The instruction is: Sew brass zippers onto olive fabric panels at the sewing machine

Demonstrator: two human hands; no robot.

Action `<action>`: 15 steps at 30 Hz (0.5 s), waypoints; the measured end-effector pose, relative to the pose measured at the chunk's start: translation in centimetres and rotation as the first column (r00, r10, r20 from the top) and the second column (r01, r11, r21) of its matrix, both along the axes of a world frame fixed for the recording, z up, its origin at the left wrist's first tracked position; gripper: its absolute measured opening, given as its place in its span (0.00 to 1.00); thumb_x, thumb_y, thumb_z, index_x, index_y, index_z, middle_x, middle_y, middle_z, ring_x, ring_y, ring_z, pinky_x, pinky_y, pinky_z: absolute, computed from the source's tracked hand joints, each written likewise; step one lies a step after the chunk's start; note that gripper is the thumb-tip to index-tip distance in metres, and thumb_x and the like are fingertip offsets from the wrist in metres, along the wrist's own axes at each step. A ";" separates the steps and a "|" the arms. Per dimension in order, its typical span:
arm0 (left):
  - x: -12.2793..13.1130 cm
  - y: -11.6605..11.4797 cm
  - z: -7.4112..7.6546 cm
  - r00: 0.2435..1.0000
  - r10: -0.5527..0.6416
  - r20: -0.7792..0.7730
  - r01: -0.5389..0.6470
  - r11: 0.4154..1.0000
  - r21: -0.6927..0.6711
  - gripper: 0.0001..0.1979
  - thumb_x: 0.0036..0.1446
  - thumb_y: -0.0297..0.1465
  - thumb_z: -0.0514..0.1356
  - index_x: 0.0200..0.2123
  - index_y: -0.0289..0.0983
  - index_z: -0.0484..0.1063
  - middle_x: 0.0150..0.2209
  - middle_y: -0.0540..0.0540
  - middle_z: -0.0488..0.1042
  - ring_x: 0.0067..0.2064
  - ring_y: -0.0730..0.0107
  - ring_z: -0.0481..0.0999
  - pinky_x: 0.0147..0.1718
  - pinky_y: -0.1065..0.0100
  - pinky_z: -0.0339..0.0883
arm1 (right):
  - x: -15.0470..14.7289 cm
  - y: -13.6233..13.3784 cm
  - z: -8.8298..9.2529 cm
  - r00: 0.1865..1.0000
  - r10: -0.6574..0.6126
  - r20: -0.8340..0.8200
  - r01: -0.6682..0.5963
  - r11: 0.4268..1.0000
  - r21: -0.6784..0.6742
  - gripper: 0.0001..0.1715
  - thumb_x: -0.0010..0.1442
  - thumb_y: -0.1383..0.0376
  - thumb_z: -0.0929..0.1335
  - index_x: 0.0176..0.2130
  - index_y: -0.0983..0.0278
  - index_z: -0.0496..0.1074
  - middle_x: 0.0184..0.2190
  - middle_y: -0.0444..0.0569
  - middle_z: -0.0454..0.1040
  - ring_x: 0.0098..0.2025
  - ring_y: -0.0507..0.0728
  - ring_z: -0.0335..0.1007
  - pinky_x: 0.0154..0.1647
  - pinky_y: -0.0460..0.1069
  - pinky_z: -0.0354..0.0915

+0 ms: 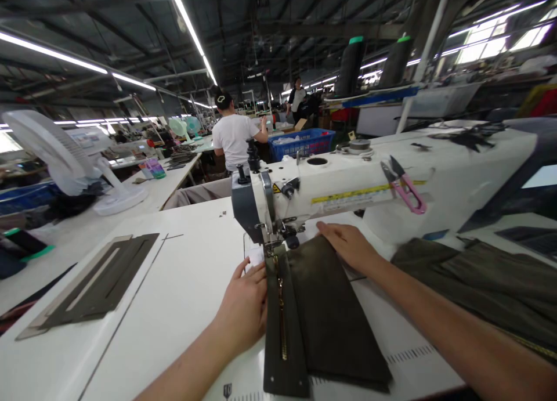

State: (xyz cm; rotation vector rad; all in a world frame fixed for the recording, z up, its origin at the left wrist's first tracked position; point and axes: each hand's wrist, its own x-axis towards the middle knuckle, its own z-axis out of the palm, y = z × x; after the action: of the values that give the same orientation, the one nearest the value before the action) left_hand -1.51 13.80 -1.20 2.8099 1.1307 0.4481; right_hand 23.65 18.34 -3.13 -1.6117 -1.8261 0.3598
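Note:
A dark olive fabric piece lies under the head of a white sewing machine. Along its left side runs a stiff olive strip with a gold zipper set in a slot; its far end is at the presser foot. My left hand rests against the strip's left edge, fingers stretched toward the foot. On the far right edge of the fabric lies my right hand, fingers extended and partly hidden behind the cloth. Neither hand visibly pinches anything.
Pink-handled thread snips cling to the machine arm. Slotted olive panels are stacked on the left; more olive fabric lies right. A white fan stands at left. Ahead are a seated person and a blue basket.

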 end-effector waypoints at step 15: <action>0.5 -0.3 -1.1 0.999 0.037 0.033 -0.041 0.990 0.133 0.19 0.42 0.22 0.53 0.41 0.34 0.70 0.45 0.39 0.72 0.53 0.55 0.66 0.58 0.49 0.47 | -3.0 -2.1 1.7 0.750 -0.207 0.629 0.124 0.977 0.175 0.10 0.59 0.69 0.62 0.32 0.68 0.71 0.33 0.58 0.74 0.39 0.63 0.69 0.37 0.54 0.60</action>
State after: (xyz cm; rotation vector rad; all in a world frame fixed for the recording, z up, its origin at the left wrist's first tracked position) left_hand -0.99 13.49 -2.31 2.8866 1.1947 0.5891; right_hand 20.64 16.27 -1.39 -1.9410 -2.1038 -0.4531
